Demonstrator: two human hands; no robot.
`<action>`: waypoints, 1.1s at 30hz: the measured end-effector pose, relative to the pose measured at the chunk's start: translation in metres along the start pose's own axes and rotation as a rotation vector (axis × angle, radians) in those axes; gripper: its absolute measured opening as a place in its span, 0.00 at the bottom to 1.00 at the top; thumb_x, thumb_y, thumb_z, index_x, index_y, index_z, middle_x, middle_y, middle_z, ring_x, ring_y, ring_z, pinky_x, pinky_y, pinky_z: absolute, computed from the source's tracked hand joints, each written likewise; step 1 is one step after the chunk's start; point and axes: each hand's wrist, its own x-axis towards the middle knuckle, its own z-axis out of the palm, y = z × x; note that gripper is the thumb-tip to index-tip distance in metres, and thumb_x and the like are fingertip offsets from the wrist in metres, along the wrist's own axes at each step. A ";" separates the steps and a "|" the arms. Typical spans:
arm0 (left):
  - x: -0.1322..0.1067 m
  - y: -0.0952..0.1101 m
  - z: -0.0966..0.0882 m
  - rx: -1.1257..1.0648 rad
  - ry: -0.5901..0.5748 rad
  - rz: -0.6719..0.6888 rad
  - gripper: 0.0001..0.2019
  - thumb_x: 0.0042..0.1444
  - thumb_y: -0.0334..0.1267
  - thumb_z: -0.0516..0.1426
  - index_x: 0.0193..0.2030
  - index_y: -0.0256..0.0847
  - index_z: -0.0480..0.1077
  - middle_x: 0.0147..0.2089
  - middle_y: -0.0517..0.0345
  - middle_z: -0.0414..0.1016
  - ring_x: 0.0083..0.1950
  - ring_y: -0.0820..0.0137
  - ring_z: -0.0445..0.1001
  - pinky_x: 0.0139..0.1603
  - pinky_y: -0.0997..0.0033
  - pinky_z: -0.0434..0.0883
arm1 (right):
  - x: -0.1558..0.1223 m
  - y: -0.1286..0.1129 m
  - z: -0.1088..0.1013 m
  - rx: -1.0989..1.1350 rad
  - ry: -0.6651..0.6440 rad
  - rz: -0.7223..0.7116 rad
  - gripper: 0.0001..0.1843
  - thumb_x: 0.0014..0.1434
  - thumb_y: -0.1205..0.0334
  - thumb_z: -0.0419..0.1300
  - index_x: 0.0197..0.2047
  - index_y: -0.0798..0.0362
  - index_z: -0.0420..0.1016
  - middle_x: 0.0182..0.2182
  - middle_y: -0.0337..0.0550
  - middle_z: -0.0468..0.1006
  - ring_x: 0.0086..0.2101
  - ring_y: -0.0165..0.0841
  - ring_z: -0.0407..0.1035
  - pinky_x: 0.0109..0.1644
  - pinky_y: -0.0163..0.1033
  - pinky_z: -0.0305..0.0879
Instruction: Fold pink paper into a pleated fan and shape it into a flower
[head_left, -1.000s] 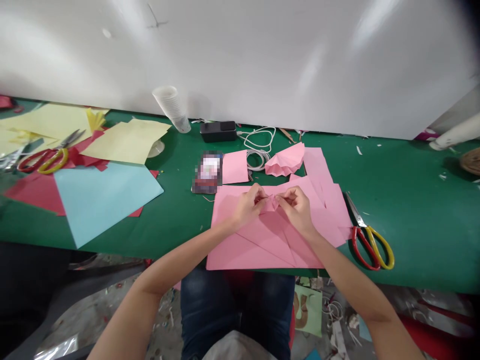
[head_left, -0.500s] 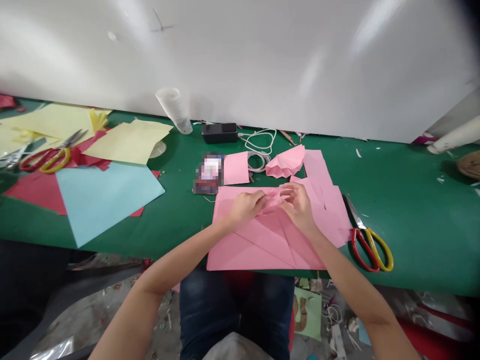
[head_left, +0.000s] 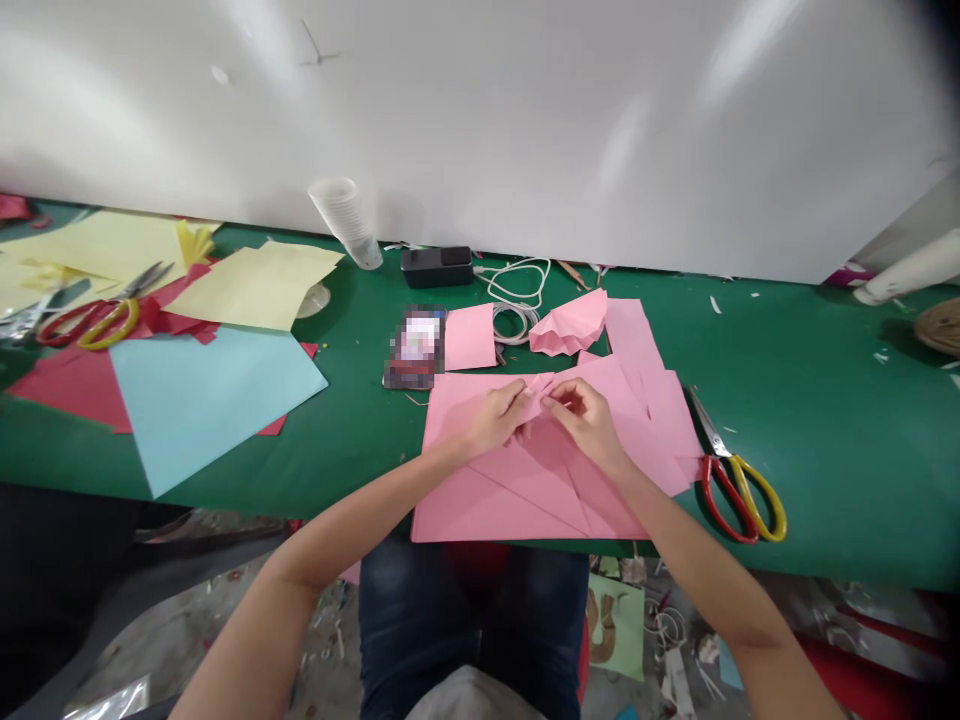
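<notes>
1. Your left hand [head_left: 499, 415] has its grip closed on the small folded pink piece [head_left: 535, 388], thumb on top, the fingers partly hidden.
2. Your right hand [head_left: 590, 412] has its grip drawn nearly together, thumb and forefinger tips pinching the same piece at its right edge; the other fingers curl loosely.
3. That piece sits between your hands, over the stack of pink sheets [head_left: 480, 505] at the near edge of the green desk [head_left: 847, 430]; you cannot tell whether it touches them.
4. Just right of the sheets lie your scissors [head_left: 721, 450], blades apart from your hands, with one red and one yellow handle.
5. Beyond the stack you have a phone [head_left: 414, 348], a pink square [head_left: 470, 338], a coiled white cable [head_left: 516, 322] and a pleated pink piece [head_left: 571, 325].
</notes>
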 end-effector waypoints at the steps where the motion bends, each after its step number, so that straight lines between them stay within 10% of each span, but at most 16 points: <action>1: 0.000 0.001 -0.001 -0.014 -0.005 -0.015 0.17 0.64 0.50 0.41 0.29 0.42 0.54 0.19 0.64 0.66 0.16 0.77 0.62 0.20 0.76 0.60 | 0.000 0.000 0.000 0.003 -0.007 -0.002 0.11 0.52 0.54 0.64 0.30 0.50 0.69 0.29 0.38 0.74 0.30 0.31 0.69 0.34 0.37 0.66; 9: 0.006 -0.008 -0.001 0.237 0.207 0.137 0.17 0.62 0.45 0.45 0.24 0.41 0.50 0.19 0.65 0.55 0.21 0.77 0.57 0.23 0.75 0.52 | -0.001 0.003 0.002 0.157 -0.039 0.032 0.18 0.49 0.56 0.67 0.38 0.48 0.64 0.28 0.35 0.73 0.31 0.31 0.70 0.35 0.37 0.66; 22: 0.010 -0.005 0.004 -0.057 0.190 0.178 0.20 0.62 0.53 0.45 0.25 0.42 0.52 0.20 0.65 0.55 0.21 0.76 0.57 0.22 0.74 0.56 | -0.001 0.001 0.003 0.353 -0.077 0.133 0.22 0.49 0.50 0.67 0.34 0.47 0.56 0.22 0.31 0.75 0.25 0.31 0.75 0.34 0.39 0.69; 33: 0.026 -0.013 -0.008 0.001 0.083 0.211 0.21 0.58 0.54 0.47 0.23 0.41 0.50 0.23 0.65 0.47 0.24 0.77 0.49 0.25 0.74 0.50 | 0.006 0.003 -0.016 -0.044 -0.165 -0.129 0.17 0.48 0.56 0.68 0.41 0.47 0.72 0.27 0.34 0.70 0.25 0.27 0.62 0.28 0.35 0.59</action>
